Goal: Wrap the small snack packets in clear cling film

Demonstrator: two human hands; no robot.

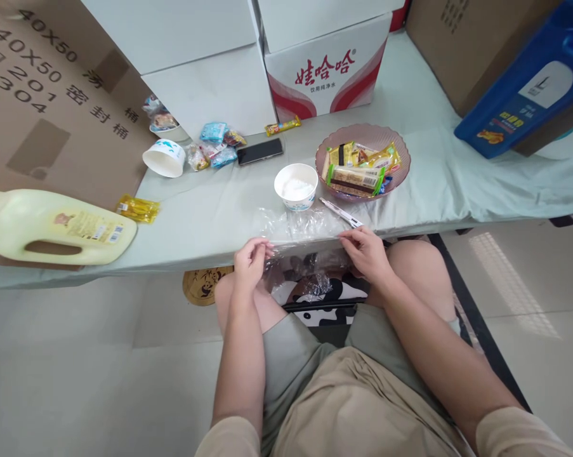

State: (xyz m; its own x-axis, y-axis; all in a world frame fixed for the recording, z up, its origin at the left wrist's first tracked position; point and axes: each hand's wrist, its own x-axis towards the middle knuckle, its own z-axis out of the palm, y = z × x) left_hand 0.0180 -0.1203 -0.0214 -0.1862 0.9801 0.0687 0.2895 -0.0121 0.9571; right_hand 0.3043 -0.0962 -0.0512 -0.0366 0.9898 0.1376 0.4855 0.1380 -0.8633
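A sheet of clear plastic film (309, 244) hangs over the table's front edge, spread between my two hands. My left hand (251, 260) pinches its left side with closed fingers. On the other side, my right hand (366, 252) grips the film between thumb and fingers. Just beyond the film stands a white paper cup (296, 188) with something white inside. A white utility knife (342, 213) lies by my right fingertips. Behind it, a pink scalloped bowl (400, 184) holds several wrapped snacks (355, 179).
Toward the back lie a phone (260, 152), a yellow snack packet (283, 125) and wrapped snacks (214, 145) beside a tilted paper cup (164, 158). A yellow jug (77, 231) lies left; a blue bottle (519, 89) leans right. Cardboard boxes (327, 73) line the back.
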